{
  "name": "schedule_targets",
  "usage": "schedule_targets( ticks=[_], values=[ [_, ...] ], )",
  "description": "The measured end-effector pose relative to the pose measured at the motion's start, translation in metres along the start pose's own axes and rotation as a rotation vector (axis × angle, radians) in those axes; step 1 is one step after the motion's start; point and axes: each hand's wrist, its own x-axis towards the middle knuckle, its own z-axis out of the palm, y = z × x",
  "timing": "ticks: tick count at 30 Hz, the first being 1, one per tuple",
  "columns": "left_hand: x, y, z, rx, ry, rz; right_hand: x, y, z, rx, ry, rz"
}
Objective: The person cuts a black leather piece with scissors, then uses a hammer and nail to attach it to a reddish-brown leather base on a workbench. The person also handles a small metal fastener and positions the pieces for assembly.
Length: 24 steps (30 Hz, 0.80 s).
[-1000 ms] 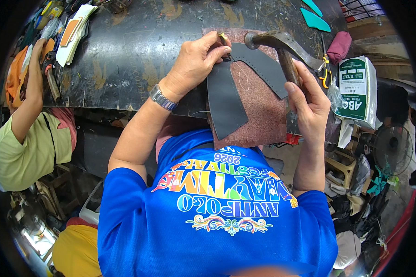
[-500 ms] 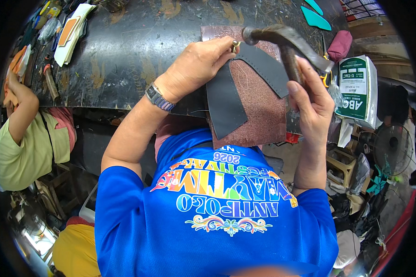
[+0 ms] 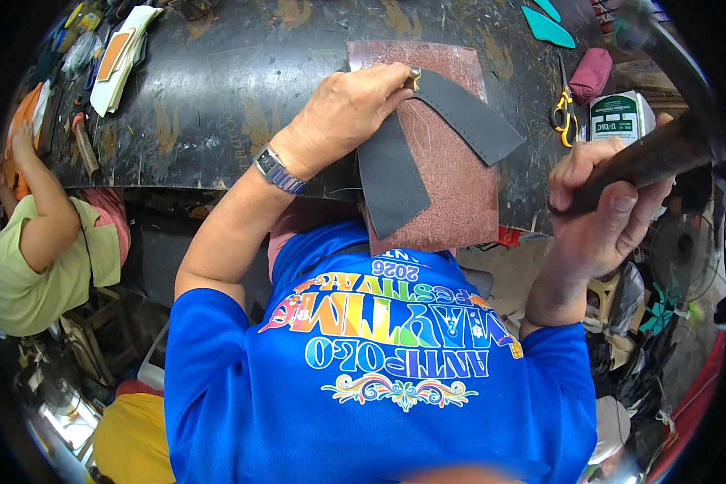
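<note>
My left hand [image 3: 348,106] pinches a small metal punch [image 3: 415,77], upright on a black V-shaped piece of leather-like material [image 3: 395,177]. A row of small holes runs along the inner edge of its right arm. Under that piece is a reddish-brown speckled board [image 3: 456,194], which sticks out past the table's near edge towards my lap. My right hand [image 3: 605,198] grips the dark handle of a hammer [image 3: 649,161], raised off to the right, well apart from the punch. The hammer's head is partly lost in the dark rim of the picture.
Yellow-handled scissors [image 3: 565,117], a maroon pouch [image 3: 590,75] and a green-and-white container [image 3: 621,117] are on the right. Teal cut pieces [image 3: 548,28] lie far right. Stacked cards [image 3: 125,60] and another hammer [image 3: 84,143] lie left, near a person in a pale green shirt [image 3: 36,266].
My right hand has swung the hammer up and to the right, away from the punch. The left hand and the punch have barely moved; the leather's right arm now reaches farther right.
</note>
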Motion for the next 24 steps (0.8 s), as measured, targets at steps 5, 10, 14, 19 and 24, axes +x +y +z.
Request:
schedule_targets(
  ticks=[5,10,14,19,24],
  values=[
    [0.0,0.002,0.001,0.051,0.011,-0.077,-0.001,0.011,-0.012,-0.833,-0.291,0.307],
    [-0.002,-0.003,-0.001,-0.07,0.04,-0.046,-0.02,0.025,-0.012,-0.793,-0.242,0.364],
    [-0.002,-0.007,-0.001,-0.271,0.054,-0.237,-0.03,0.048,-0.012,-0.915,-0.293,0.461],
    [-0.009,-0.01,-0.005,-0.534,0.079,-0.373,-0.033,0.051,-0.016,-0.898,-0.344,0.62],
    [-0.014,-0.009,0.0,-0.451,0.105,-0.317,-0.033,0.054,-0.015,-0.728,-0.268,0.572]
  ],
)
